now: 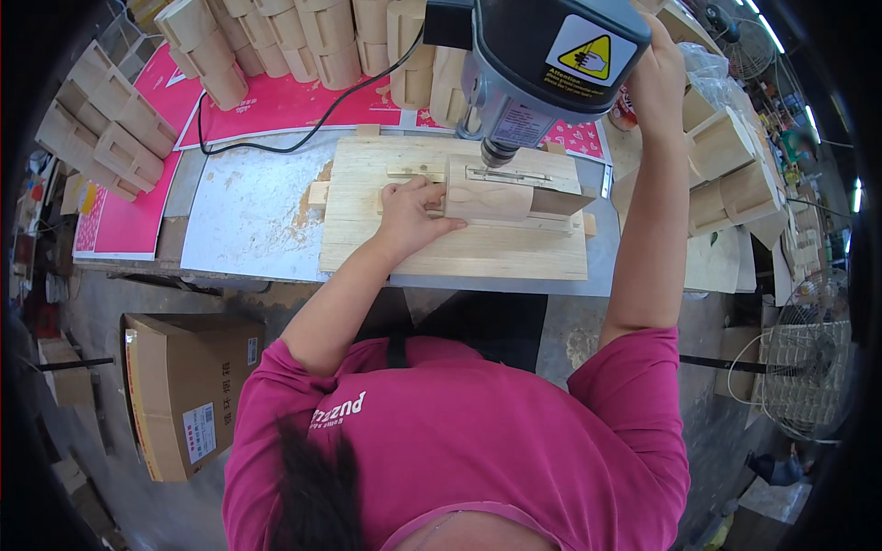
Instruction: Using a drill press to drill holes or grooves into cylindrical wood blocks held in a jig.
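A pale wooden block (491,198) with a rounded face lies in a jig on a flat wooden board (496,259). My left hand (412,219) is closed on the block's left end, fingers bent and thumb stretched along the near side. Above the block stands a drill press (551,64), its chuck (499,151) just over a slotted metal strip (510,174) along the block's top; whether the bit touches is unclear. At the upper right, my right hand (663,78) is raised against the machine's side, fingers bent and partly hidden behind the housing; what they hold is hidden.
Stacked wooden pieces (326,41) line the bench's back, with more at the left (110,138) and right (726,174). A black cable (312,133) curves across the pink sheet (266,118). On the floor, a cardboard box (188,395) stands left and a fan (808,358) right.
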